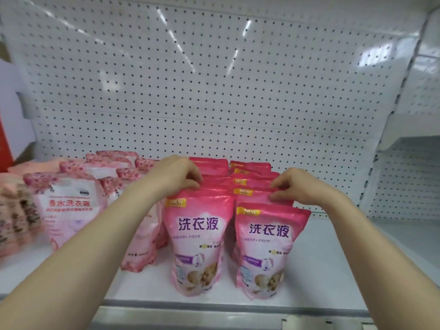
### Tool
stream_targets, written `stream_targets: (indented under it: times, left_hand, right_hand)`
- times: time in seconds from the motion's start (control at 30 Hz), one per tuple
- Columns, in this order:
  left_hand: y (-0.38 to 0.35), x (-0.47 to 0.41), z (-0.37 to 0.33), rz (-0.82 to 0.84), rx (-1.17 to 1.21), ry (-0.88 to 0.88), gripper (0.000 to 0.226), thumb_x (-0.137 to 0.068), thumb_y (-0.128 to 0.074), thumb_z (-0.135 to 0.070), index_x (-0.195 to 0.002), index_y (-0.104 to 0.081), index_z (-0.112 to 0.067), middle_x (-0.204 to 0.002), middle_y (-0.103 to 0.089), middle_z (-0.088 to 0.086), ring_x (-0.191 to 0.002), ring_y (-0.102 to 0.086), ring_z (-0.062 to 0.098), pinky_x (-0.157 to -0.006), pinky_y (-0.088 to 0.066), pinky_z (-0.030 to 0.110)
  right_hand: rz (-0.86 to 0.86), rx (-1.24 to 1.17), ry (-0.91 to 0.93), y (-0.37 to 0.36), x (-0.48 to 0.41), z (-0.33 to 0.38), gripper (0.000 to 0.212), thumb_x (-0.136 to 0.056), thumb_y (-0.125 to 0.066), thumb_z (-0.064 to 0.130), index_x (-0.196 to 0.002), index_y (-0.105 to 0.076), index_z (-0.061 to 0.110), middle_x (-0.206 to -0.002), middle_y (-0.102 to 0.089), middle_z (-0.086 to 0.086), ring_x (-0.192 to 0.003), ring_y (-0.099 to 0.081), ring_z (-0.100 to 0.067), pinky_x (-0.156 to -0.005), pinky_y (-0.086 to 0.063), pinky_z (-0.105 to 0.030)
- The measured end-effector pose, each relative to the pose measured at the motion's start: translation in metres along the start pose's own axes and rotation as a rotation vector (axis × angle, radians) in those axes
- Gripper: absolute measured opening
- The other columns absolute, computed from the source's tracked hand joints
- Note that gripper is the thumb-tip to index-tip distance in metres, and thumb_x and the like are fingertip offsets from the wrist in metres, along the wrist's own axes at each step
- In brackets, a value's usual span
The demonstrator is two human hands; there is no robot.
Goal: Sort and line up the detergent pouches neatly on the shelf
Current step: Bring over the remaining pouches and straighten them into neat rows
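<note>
Bearing "NEW" and "洗衣液", glossy pink detergent pouches (197,239) are pinched at their top edges by the left hand (177,173) and right hand (294,184).

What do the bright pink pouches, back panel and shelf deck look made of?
The bright pink pouches look like glossy flexible plastic film: tops crease and catch glare. The back panel is probably white semi-gloss painted metal pegboard: regular holes, streaky reflections. The shelf deck seems smooth white painted metal, though unsure.
</note>
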State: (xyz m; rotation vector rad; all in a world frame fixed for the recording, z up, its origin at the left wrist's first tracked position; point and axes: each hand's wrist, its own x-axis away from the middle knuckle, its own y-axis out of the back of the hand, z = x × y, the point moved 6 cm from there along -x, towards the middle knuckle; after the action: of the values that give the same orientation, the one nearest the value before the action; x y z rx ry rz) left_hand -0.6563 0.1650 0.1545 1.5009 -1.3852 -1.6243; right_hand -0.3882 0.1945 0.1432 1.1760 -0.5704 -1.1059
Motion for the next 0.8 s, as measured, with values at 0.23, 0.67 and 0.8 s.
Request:
stream_targets:
  times: [0.23,0.67,0.8]
  left_hand:
    - [0.001,-0.011,0.003,-0.030,-0.100,-0.009,0.014,-0.075,-0.078,-0.039,-0.088,-0.076,-0.035,-0.083,-0.071,-0.019,-0.079,-0.063,0.005,-0.075,-0.050,0.026]
    - [-0.041,-0.080,0.011,0.298,-0.022,-0.042,0.011,-0.075,-0.079,-0.026,-0.070,-0.069,-0.022,-0.063,-0.058,-0.010,-0.063,-0.052,0.011,-0.064,-0.040,0.025]
    - [-0.043,-0.089,0.017,0.182,-0.074,-0.026,0.021,-0.077,-0.076,-0.027,-0.067,-0.064,-0.014,-0.066,-0.061,0.001,-0.063,-0.052,0.017,-0.062,-0.040,0.027]
  right_hand:
    - [0.151,-0.116,0.063,0.002,-0.004,-0.006,0.006,-0.084,-0.078,0.022,-0.083,-0.081,0.027,-0.075,-0.076,0.007,-0.066,-0.065,-0.003,-0.072,-0.055,-0.025]
    - [0.025,0.106,0.071,-0.002,-0.080,-0.017,0.008,-0.080,-0.080,0.027,-0.087,-0.079,0.028,-0.076,-0.068,0.020,-0.068,-0.059,0.009,-0.066,-0.043,-0.010]
    - [-0.034,0.105,0.090,0.004,-0.082,-0.021,0.006,-0.079,-0.081,0.025,-0.084,-0.081,0.028,-0.076,-0.073,0.016,-0.070,-0.063,0.004,-0.071,-0.049,-0.017]
